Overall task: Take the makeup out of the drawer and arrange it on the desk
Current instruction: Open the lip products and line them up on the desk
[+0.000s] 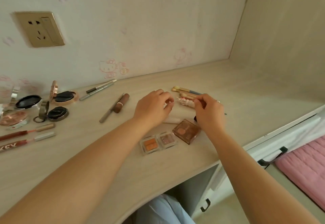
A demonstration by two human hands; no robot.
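Both hands hover mid-desk [219,86]: right hand [210,112] seems to pinch a thin brush handle; left hand [153,107] loosely curled, empty. Brown blush compact [186,131] at five o'clock.

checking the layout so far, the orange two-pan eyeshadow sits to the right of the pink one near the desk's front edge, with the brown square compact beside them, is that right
Not quite. In the head view the orange two-pan eyeshadow sits to the left of the pink one, not the right. The rest holds: both lie near the desk's front edge, with the brown square compact beside them.
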